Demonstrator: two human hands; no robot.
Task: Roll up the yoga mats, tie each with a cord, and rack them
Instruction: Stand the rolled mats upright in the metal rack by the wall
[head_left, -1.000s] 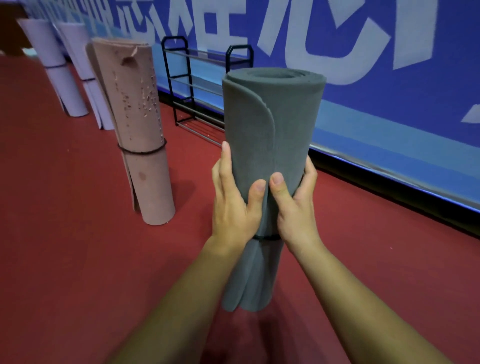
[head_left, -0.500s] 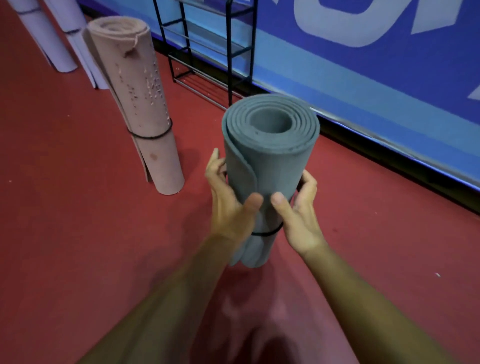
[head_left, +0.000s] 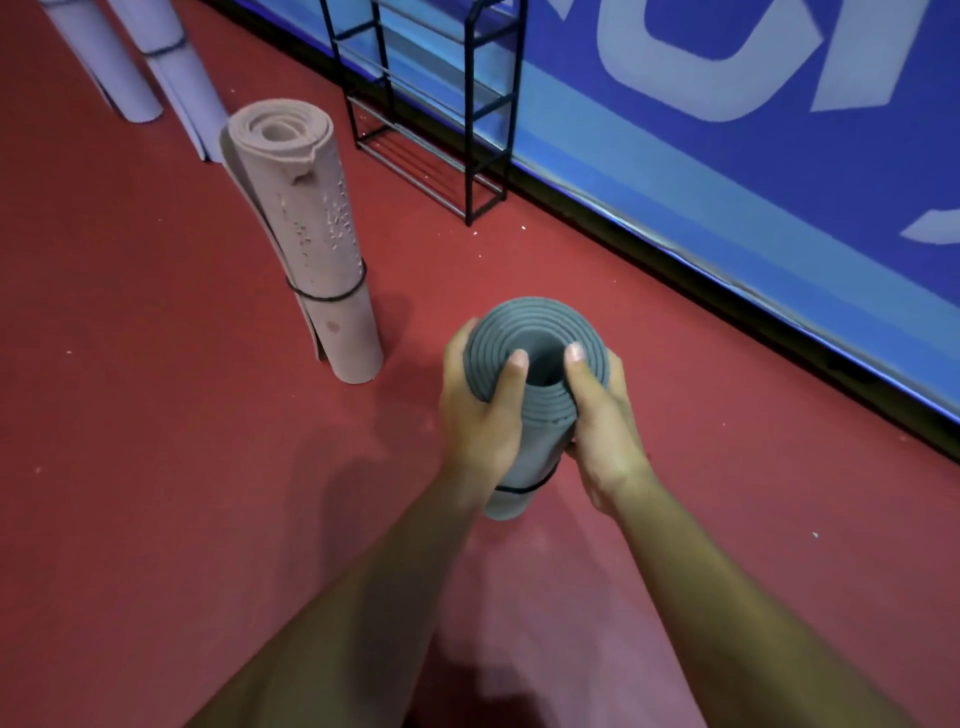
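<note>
A rolled grey yoga mat (head_left: 537, 410) stands upright on the red floor, seen from above, with a black cord (head_left: 524, 487) around its lower part. My left hand (head_left: 480, 415) grips its left side and my right hand (head_left: 602, 423) its right side, both thumbs hooked over the top rim. A pink rolled mat (head_left: 311, 234) tied with a black cord stands upright to the left. The black wire rack (head_left: 431, 104) stands against the wall behind, its shelves bare.
Two pale lilac rolled mats (head_left: 156, 62) stand at the top left, one with a black cord visible. A blue banner wall (head_left: 727, 156) with a dark base strip runs diagonally on the right. Red floor (head_left: 156, 467) spreads to the left and front.
The grey mat has come down from chest height to stand on the floor. My hands have slid up to its top rim. My view has tilted downward.
</note>
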